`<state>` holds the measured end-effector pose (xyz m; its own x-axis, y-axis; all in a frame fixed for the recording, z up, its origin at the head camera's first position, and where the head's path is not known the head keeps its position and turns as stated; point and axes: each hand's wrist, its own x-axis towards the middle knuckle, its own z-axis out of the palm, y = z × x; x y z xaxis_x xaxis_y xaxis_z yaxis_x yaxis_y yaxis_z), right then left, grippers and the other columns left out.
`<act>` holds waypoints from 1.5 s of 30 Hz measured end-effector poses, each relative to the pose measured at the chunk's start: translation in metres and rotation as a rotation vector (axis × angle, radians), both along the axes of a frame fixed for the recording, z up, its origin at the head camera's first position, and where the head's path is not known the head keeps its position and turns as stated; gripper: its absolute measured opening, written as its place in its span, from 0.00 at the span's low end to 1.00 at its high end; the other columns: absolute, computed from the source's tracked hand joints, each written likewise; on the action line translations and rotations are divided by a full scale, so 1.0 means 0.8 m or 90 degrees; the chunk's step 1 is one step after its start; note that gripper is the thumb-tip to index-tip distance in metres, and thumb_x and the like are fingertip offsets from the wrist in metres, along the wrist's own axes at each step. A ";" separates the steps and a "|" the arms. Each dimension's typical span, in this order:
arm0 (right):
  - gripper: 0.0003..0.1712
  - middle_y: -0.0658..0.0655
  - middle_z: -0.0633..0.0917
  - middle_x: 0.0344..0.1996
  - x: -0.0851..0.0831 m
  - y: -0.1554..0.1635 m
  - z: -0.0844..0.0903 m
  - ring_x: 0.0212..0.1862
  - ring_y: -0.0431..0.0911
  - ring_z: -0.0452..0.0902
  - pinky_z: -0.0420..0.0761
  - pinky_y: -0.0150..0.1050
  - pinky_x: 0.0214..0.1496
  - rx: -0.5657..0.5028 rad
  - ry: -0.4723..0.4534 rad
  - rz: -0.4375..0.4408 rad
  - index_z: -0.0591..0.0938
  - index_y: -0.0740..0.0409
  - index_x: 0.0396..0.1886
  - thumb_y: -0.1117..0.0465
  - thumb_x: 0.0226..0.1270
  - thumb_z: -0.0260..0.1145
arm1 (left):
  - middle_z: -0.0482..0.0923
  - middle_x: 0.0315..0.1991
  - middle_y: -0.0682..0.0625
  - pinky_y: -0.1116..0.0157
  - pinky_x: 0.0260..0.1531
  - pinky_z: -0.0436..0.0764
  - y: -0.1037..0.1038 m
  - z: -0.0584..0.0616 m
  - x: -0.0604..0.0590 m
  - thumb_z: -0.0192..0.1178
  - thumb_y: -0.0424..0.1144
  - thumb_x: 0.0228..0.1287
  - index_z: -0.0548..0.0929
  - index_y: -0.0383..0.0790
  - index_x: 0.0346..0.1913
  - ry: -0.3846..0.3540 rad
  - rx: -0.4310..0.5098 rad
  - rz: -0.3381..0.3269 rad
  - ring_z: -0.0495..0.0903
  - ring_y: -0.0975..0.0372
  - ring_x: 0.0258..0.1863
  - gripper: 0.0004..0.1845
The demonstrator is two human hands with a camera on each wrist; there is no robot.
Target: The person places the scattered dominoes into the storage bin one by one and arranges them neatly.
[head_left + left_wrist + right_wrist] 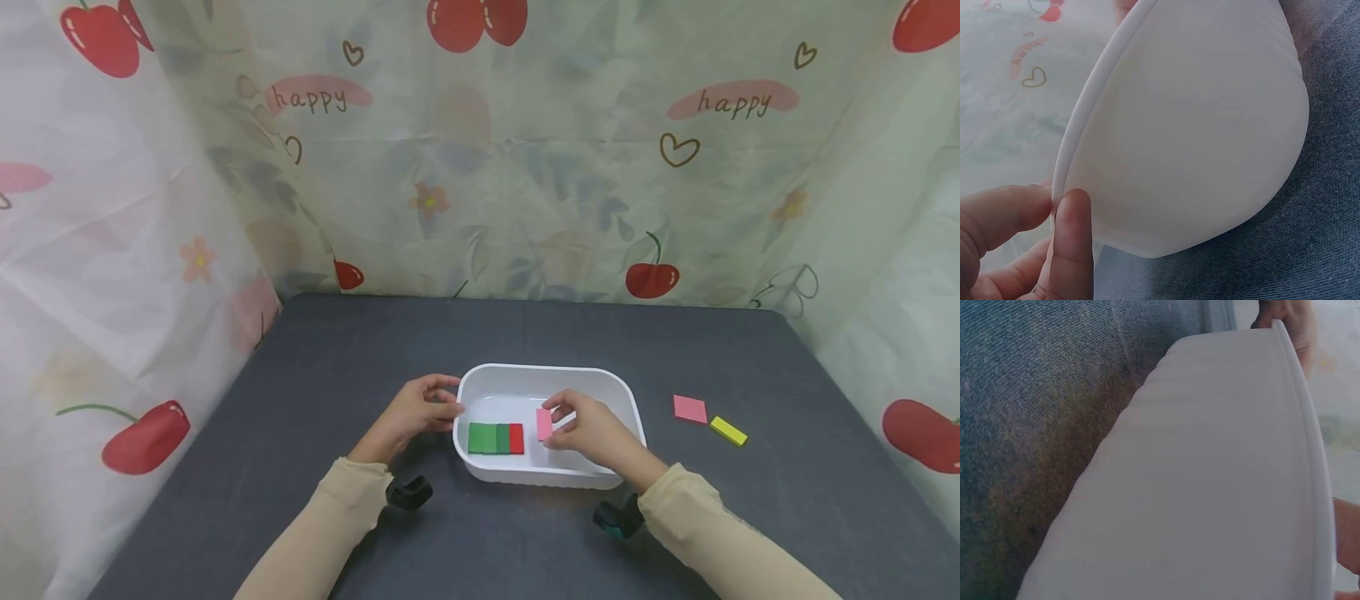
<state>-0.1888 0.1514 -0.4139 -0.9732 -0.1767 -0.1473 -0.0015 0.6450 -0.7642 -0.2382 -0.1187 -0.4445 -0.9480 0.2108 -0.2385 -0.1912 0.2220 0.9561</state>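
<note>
A white plastic basin [540, 477] stands on the dark table. My left hand [420, 410] pinches its left rim between thumb and fingers; the left wrist view shows the fingertips [1074, 215] at the rim. My right hand [596, 429] reaches over the front wall and holds a small pink block [543, 423] between thumb and fingers inside the basin. Left of that pink block, green blocks [486, 438] and a red block [517, 438] lie side by side in a row. In the right wrist view the basin's outer wall [1197, 462] hides most of the right hand.
To the right of the basin, a pink square piece [690, 408] and a yellow block [728, 431] lie close together on the dark tabletop [360, 333]. A printed curtain [510, 208] hangs behind the table and along both sides. Black wrist cameras [408, 493] sit at both cuffs.
</note>
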 end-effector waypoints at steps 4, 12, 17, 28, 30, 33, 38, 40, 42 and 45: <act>0.25 0.56 0.81 0.38 -0.004 -0.003 -0.003 0.35 0.44 0.81 0.83 0.39 0.39 0.009 -0.011 0.004 0.79 0.62 0.51 0.68 0.51 0.75 | 0.80 0.36 0.45 0.65 0.33 0.86 0.000 0.000 0.001 0.68 0.29 0.57 0.76 0.38 0.59 -0.004 0.000 0.006 0.81 0.62 0.28 0.26; 0.24 0.55 0.82 0.36 -0.010 -0.012 -0.011 0.33 0.43 0.78 0.82 0.38 0.40 0.071 -0.009 0.015 0.80 0.62 0.49 0.69 0.50 0.74 | 0.80 0.36 0.45 0.65 0.32 0.86 0.000 0.000 0.001 0.68 0.29 0.57 0.76 0.39 0.59 -0.004 -0.001 0.008 0.81 0.62 0.28 0.25; 0.22 0.55 0.83 0.35 -0.013 -0.017 -0.016 0.34 0.44 0.76 0.81 0.39 0.41 0.109 -0.008 0.022 0.80 0.61 0.48 0.69 0.50 0.73 | 0.80 0.36 0.46 0.65 0.32 0.86 0.000 0.000 0.001 0.68 0.29 0.56 0.76 0.39 0.59 -0.001 0.001 0.010 0.81 0.61 0.28 0.26; 0.21 0.56 0.83 0.34 -0.018 -0.025 -0.018 0.36 0.46 0.77 0.80 0.42 0.44 0.147 -0.013 0.043 0.80 0.62 0.45 0.69 0.49 0.72 | 0.79 0.36 0.45 0.65 0.32 0.86 -0.001 -0.002 0.000 0.68 0.29 0.56 0.76 0.39 0.59 0.002 0.004 0.006 0.81 0.61 0.28 0.26; 0.21 0.56 0.83 0.34 -0.019 -0.026 -0.018 0.36 0.46 0.77 0.80 0.42 0.43 0.149 -0.021 0.045 0.80 0.62 0.45 0.70 0.49 0.72 | 0.79 0.36 0.45 0.65 0.32 0.86 -0.001 -0.002 0.000 0.68 0.29 0.56 0.76 0.39 0.59 0.003 0.002 0.006 0.81 0.61 0.28 0.26; 0.20 0.56 0.83 0.33 -0.021 -0.028 -0.020 0.36 0.46 0.77 0.80 0.42 0.43 0.156 -0.028 0.046 0.80 0.62 0.45 0.69 0.49 0.72 | 0.80 0.36 0.45 0.65 0.32 0.86 -0.001 -0.002 0.000 0.68 0.29 0.56 0.76 0.39 0.59 0.002 0.002 0.006 0.81 0.61 0.28 0.26; 0.21 0.56 0.83 0.33 -0.024 -0.027 -0.022 0.37 0.46 0.78 0.80 0.42 0.44 0.169 -0.028 0.049 0.80 0.63 0.45 0.69 0.48 0.73 | 0.80 0.37 0.45 0.65 0.32 0.86 -0.001 -0.002 0.000 0.69 0.29 0.56 0.76 0.39 0.59 0.001 0.000 0.008 0.81 0.61 0.28 0.26; 0.21 0.56 0.83 0.33 -0.025 -0.027 -0.023 0.37 0.46 0.78 0.81 0.42 0.45 0.171 -0.035 0.046 0.80 0.63 0.45 0.69 0.48 0.73 | 0.80 0.37 0.45 0.65 0.32 0.86 -0.001 -0.002 0.000 0.69 0.29 0.56 0.76 0.39 0.59 0.000 -0.002 0.009 0.81 0.61 0.28 0.26; 0.21 0.56 0.83 0.33 -0.026 -0.027 -0.024 0.37 0.46 0.77 0.81 0.43 0.45 0.172 -0.040 0.046 0.80 0.63 0.45 0.69 0.48 0.74 | 0.80 0.37 0.44 0.65 0.32 0.86 -0.001 -0.001 0.001 0.69 0.29 0.56 0.76 0.39 0.59 -0.001 -0.003 0.010 0.81 0.61 0.28 0.26; 0.21 0.56 0.83 0.33 -0.027 -0.027 -0.024 0.37 0.46 0.77 0.81 0.43 0.47 0.169 -0.047 0.043 0.80 0.63 0.45 0.69 0.48 0.75 | 0.80 0.37 0.44 0.65 0.32 0.86 -0.001 -0.001 0.001 0.69 0.29 0.56 0.76 0.39 0.59 -0.003 -0.004 0.010 0.81 0.61 0.28 0.26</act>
